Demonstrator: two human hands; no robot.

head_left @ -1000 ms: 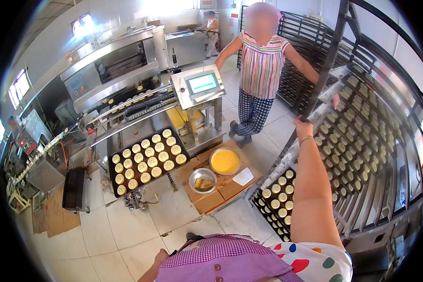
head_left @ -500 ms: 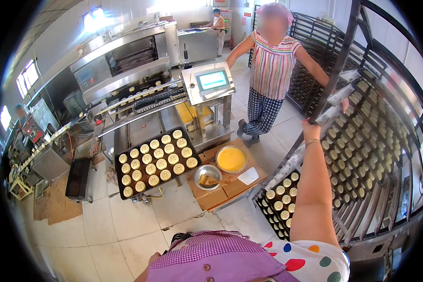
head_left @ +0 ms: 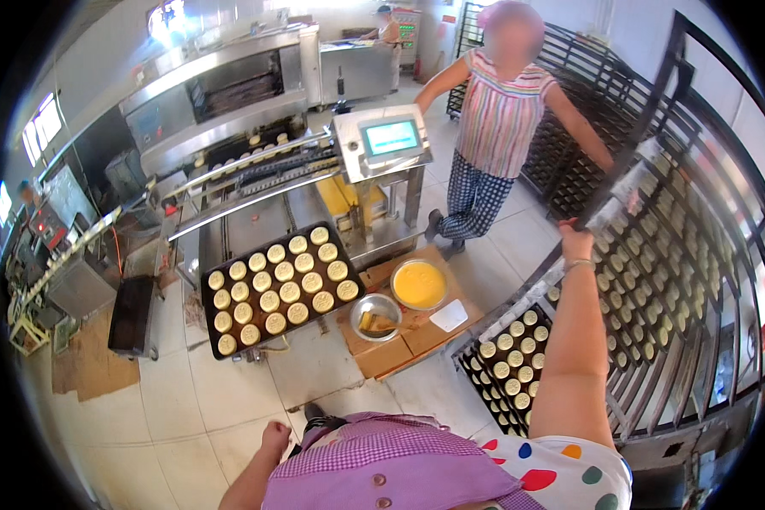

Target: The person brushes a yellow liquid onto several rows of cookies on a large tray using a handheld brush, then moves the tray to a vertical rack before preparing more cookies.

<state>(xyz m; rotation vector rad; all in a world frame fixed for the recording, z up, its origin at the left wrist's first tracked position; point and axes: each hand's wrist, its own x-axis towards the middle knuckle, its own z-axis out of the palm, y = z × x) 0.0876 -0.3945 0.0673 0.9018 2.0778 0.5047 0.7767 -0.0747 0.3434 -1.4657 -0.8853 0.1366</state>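
Note:
My right arm reaches forward, and my right hand (head_left: 576, 244) is closed round the upright post of a tall dark metal rack (head_left: 657, 98). Several trays of round pale stamped cakes (head_left: 517, 362) fill the rack's levels. Low on my left, my left hand (head_left: 276, 435) hangs beside my purple apron (head_left: 348, 476), its fingers curled with nothing visible in them. Across from me a person in a striped top (head_left: 501, 106) has one arm stretched to the rack; that hand is partly hidden by the frame. The person's other arm extends behind the control screen.
A black tray of stamped cakes (head_left: 240, 291) sits at the machine's near end, below the control screen (head_left: 391, 136). On a cardboard-topped stand (head_left: 408, 340) are a bowl of yellow liquid (head_left: 419, 283) and a metal bowl with brushes (head_left: 376, 317). A dark bin (head_left: 134, 314) stands left.
My left hand has swung out into view beside the apron. My right hand keeps its hold on the rack, which has shifted slightly rightward in the picture.

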